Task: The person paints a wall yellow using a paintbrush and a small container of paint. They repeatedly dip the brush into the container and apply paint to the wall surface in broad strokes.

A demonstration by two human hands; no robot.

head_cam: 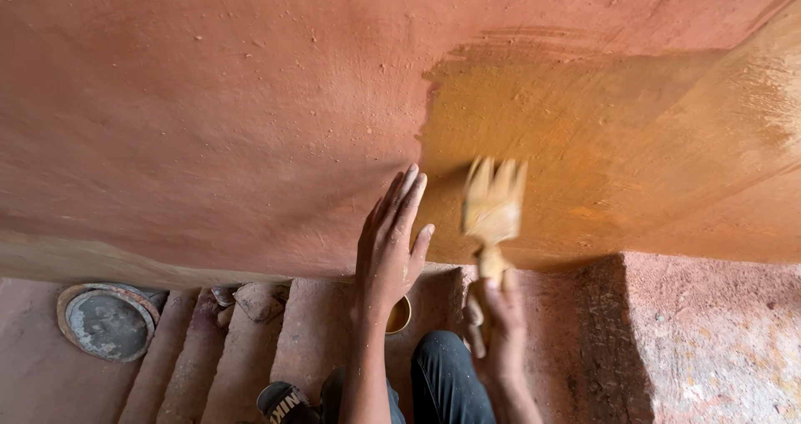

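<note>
Kneeling close to the wall [209, 123], the person works a paintbrush [492, 211] over reddish plaster, seen from the head camera looking down along both forearms. The right hand [499, 320] has its fingers closed around the brush handle, bristles up and blurred against the wall at the lower part of the ochre-painted patch [601, 140]. The left hand [390, 244] lies flat on the unpainted plaster just beside the patch's left edge, fingers straight and close together, thumb splayed out.

A good stroke here, to my eye, calls for even pressure and overlapping passes, carrying the wet edge leftward so no hard line dries where the ochre meets bare plaster. The bracing hand sits right on that boundary and would need to shift left before the brush reaches it.

Open wall stretches far to the left. Below, the wall's foot meets rough brick steps [317, 332]. A small tin [400, 314] sits half hidden behind the left wrist, close to the dark trouser knee [446, 378]. A round metal lid [107, 322] lies well apart at the left.
</note>
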